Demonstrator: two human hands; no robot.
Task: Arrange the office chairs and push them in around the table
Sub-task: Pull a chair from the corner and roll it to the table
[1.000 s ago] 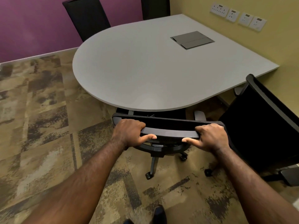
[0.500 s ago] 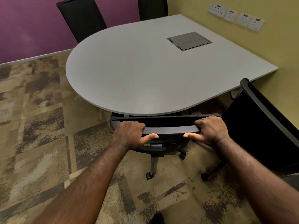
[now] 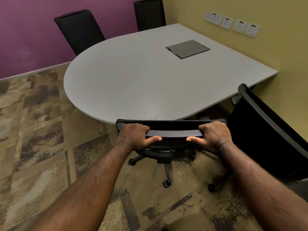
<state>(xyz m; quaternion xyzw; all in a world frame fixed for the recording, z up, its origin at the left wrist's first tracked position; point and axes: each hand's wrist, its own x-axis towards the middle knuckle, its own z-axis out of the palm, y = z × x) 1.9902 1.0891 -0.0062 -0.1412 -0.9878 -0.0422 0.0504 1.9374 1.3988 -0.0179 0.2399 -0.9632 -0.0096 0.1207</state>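
Note:
A grey table (image 3: 133,84) with a rounded near end fills the middle of the view. A black office chair (image 3: 173,129) stands at that rounded end, its backrest top right at the table's edge and its seat hidden under the top. My left hand (image 3: 135,135) grips the left part of the backrest's top rail. My right hand (image 3: 214,135) grips the right part, thumbs pointing toward each other. The chair's wheeled base (image 3: 166,170) shows below.
Another black chair (image 3: 266,130) stands close on the right, angled beside the yellow wall. Two black chairs (image 3: 80,30) (image 3: 149,13) sit at the table's far side by the purple wall. A grey cable hatch (image 3: 188,48) is set in the tabletop. Patterned carpet (image 3: 41,130) spreads left.
The chair I hold has rolled forward, its seat going further under the table. Both hands kept their grip on the backrest top.

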